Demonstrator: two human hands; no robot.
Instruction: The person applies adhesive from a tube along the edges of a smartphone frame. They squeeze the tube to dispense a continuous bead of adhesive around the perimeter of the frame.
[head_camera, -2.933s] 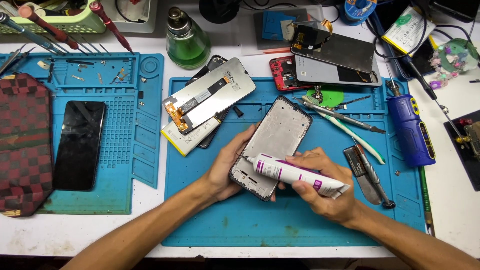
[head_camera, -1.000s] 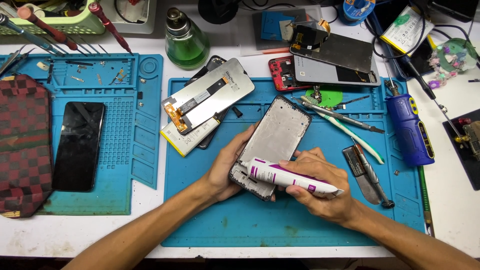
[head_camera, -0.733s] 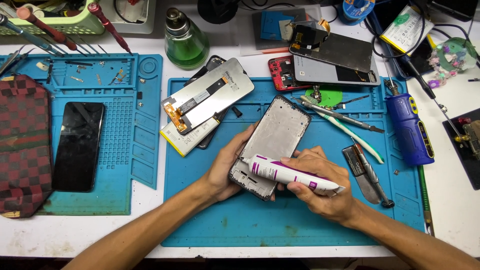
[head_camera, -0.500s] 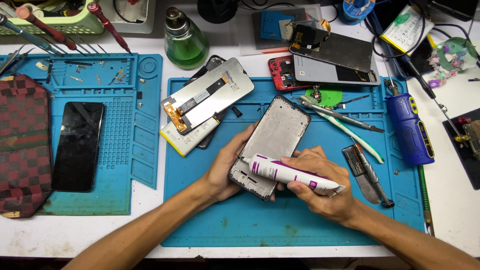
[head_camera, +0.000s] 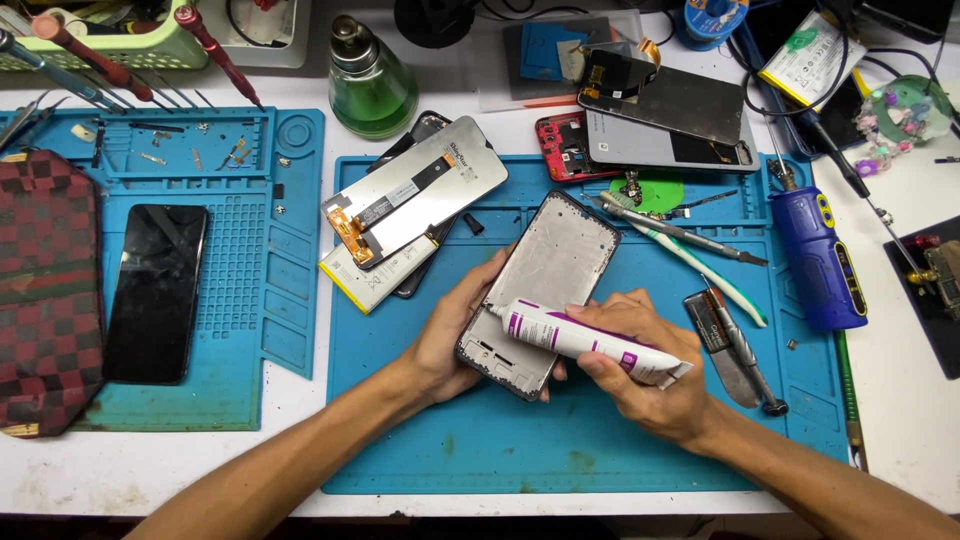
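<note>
Glue tube laid across a bare phone frame, nozzle at its left edge.

The left hand (head_camera: 455, 335) cups the grey phone frame (head_camera: 545, 285) by its lower left edge, fingers curled under it, holding it tilted above the blue mat (head_camera: 560, 450) on the desk (head_camera: 900, 400). The right hand (head_camera: 650, 375) pinches a white and purple glue tube (head_camera: 590, 340) between thumb and fingers. The tube's long axis runs crosswise to the frame's, and its nozzle points left, touching the frame's left rim just beside the left thumb. The frame's long axis slants up to the right.
</note>
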